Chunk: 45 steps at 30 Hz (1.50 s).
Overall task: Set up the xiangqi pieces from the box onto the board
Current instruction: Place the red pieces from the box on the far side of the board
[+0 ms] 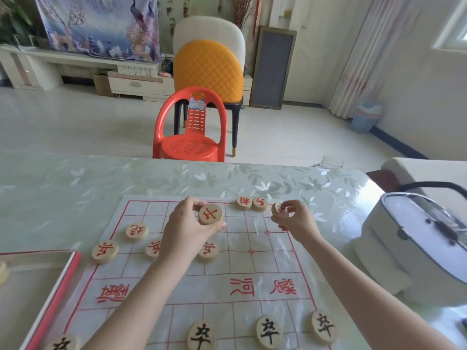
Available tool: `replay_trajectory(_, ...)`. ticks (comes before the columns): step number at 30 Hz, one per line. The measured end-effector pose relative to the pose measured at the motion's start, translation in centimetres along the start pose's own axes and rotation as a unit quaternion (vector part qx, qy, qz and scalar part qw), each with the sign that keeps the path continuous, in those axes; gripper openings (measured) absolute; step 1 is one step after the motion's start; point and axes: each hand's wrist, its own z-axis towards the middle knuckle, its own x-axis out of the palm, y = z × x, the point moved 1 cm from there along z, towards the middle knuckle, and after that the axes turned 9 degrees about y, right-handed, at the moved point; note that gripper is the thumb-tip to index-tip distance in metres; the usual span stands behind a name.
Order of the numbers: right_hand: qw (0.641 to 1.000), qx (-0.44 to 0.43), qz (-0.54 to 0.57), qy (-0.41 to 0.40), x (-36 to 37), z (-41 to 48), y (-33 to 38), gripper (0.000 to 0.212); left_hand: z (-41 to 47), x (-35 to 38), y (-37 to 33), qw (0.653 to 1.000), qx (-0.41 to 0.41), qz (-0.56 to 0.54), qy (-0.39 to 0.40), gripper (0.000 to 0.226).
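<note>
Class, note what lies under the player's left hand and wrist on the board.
A half-hidden red piece shows left of the left hand, another red piece right of it. The board between them is covered, so anything there cannot be seen.

Beyond the counter [63, 183] I see a red plastic chair [189, 137], with an orange quilted chair [208, 69] behind it, on a pale floor [75, 122]. Far left, a white cabinet [75, 64] sits under a peacock hanging [98, 24]; far right are daylit curtains [358, 59] and a blue bin [365, 117].

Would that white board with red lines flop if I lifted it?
Probably floppy: the white board with red lines shows shiny creases like a sheet. Likely light, so it may slide on the glossy leaf-patterned table cover.
</note>
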Motion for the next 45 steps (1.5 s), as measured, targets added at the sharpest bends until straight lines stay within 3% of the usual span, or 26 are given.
replay_trajectory(6, 0.997, -0.009, -0.081, -0.016, -0.5, 4.9, -1.4, 0.054, 6.0, 4.3, 0.6, 0.997, -0.018, 0.073, 0.003, 0.052)
replay_trajectory(11, 0.989, 0.003, -0.144, -0.032, -0.3, 7.4, -2.7, 0.052, 8.2, 6.3, 1.9, 0.997, -0.033, 0.064, 0.013, 0.059)
replay_trajectory(20, 0.989, -0.007, -0.150, -0.015, -0.5, 8.6, -3.6, 0.045, 9.5, 8.1, 2.6, 0.999, -0.046, 0.013, 0.011, 0.050)
replay_trajectory(24, 0.988, -0.007, -0.152, -0.014, -0.5, 8.0, -3.7, 0.069, 9.9, 8.4, 2.6, 0.998, -0.053, 0.013, 0.010, 0.051)
replay_trajectory(33, 0.996, -0.070, -0.031, -0.054, 0.4, 3.7, -2.7, 0.030, 11.7, 9.0, 2.1, 0.996, -0.054, 0.076, -0.007, 0.051)
replay_trajectory(42, 0.996, -0.087, -0.024, -0.023, 1.7, 1.4, -1.8, 0.026, 11.7, 8.3, 2.7, 0.990, -0.057, 0.126, -0.012, 0.068)
replay_trajectory(45, 0.996, -0.089, 0.014, -0.019, 2.1, 0.8, -1.2, 0.023, 10.7, 6.7, 2.2, 0.995, -0.041, 0.085, -0.020, 0.058)
